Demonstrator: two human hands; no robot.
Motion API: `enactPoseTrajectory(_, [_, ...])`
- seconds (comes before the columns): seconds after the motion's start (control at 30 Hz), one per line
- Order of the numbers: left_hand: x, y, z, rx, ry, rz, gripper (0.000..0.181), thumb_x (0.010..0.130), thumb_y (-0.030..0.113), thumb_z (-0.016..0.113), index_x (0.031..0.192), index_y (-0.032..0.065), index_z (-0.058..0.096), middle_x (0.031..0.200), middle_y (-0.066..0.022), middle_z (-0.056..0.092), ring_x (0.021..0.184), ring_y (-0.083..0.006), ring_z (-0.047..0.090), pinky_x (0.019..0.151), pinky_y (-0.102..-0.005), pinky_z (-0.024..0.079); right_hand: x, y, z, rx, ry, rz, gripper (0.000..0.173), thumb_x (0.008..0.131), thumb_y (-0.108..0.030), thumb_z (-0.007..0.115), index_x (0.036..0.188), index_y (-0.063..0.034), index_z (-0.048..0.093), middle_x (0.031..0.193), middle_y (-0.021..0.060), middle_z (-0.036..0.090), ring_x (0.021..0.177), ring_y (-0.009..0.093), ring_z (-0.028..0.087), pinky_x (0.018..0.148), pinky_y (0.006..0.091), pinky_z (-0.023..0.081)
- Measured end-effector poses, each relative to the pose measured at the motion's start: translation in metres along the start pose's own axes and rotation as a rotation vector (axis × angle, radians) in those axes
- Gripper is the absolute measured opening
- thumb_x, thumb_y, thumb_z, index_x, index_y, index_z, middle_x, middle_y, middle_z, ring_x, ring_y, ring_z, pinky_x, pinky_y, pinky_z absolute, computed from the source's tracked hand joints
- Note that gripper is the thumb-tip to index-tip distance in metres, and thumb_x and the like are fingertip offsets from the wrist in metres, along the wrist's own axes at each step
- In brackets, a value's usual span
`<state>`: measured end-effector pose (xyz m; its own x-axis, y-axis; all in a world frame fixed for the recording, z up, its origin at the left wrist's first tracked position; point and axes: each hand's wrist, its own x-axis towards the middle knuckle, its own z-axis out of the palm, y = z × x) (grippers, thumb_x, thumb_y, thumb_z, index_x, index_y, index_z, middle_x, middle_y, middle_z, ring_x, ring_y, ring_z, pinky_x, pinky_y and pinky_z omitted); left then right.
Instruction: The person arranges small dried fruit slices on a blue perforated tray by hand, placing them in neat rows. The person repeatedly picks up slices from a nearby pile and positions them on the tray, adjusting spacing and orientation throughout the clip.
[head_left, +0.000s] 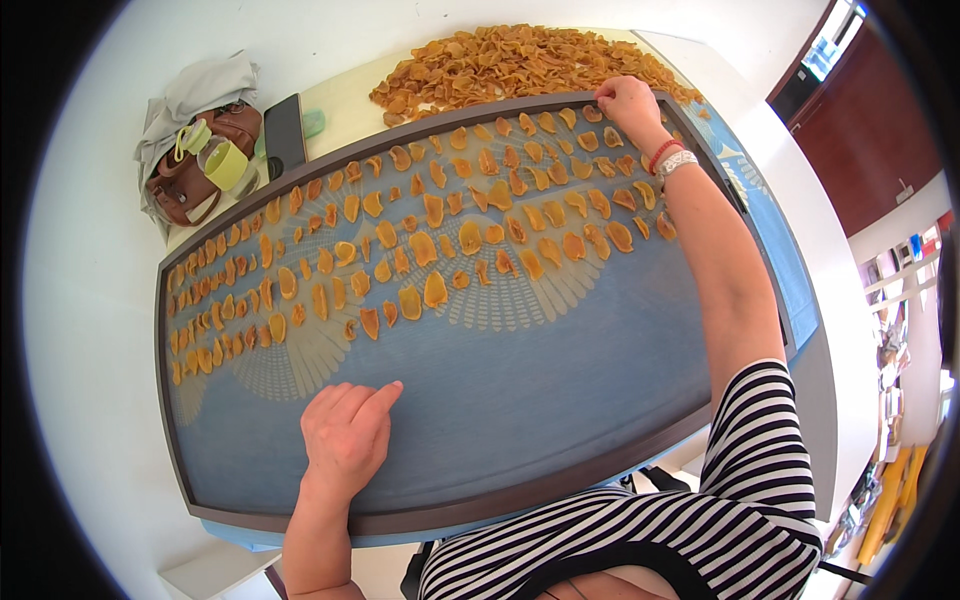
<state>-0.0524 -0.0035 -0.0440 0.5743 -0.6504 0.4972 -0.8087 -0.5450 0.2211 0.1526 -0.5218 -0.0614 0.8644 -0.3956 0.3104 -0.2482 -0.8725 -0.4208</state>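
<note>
My right hand (628, 103) reaches to the far right corner of a dark-framed mesh screen (517, 397), its fingertips pinched above the far rim. Whether a slice is between those fingertips I cannot see. Just beside it on the mesh lies a dried, orange-brown slice (592, 113), perhaps fruit or root. My left hand (346, 433) hovers over or rests on the near left of the screen, loosely curled with the index finger pointing away; its palm is hidden. Similar slices (435, 289) lie spaced apart in several rows across the far part of the mesh.
Behind the screen's far rim rises a large heap of slices (517, 64). A dark phone or tablet (285, 135), a water bottle with a green sleeve (227, 166), a brown leather bag (176, 187) and grey cloth (206, 86) stand at the far left. Patterned blue cloth (784, 259) shows under the screen.
</note>
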Motion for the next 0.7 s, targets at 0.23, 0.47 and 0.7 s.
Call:
enactPoseTrajectory(0.23, [-0.001,0.000,-0.001,0.021,-0.017,0.009,0.034,0.068,-0.009,0.069,0.099,0.0060,0.073,0.071,-0.0030,0.060,0.061,-0.0218,0.055,0.056,-0.0347,0.043,-0.009,-0.002,-0.012,-0.043,-0.045,-0.033,0.012,0.087,-0.020,0.075,0.095,-0.0130,0.080,0.097,0.0084,0.077,0.096,0.028,0.072,0.083,0.0428,0.057])
enactPoseTrajectory(0.47, [-0.001,-0.001,0.000,0.004,-0.017,0.012,0.034,0.069,-0.008,0.069,0.099,0.0057,0.073,0.071,-0.0036,0.060,0.062,-0.0222,0.056,0.056,-0.0350,0.044,-0.012,0.001,-0.007,-0.060,-0.076,-0.042,0.014,0.085,-0.025,0.079,0.091,-0.0131,0.079,0.093,0.0059,0.077,0.092,0.025,0.072,0.079,0.0414,0.057])
enactPoseTrajectory(0.7, [-0.001,-0.001,0.000,0.002,-0.016,0.011,0.034,0.069,-0.009,0.069,0.099,0.0057,0.073,0.071,-0.0035,0.060,0.061,-0.0223,0.056,0.056,-0.0352,0.044,-0.012,0.001,-0.004,-0.047,-0.084,-0.048,0.015,0.085,-0.027,0.079,0.090,-0.0131,0.080,0.090,0.0061,0.077,0.089,0.025,0.072,0.078,0.0411,0.057])
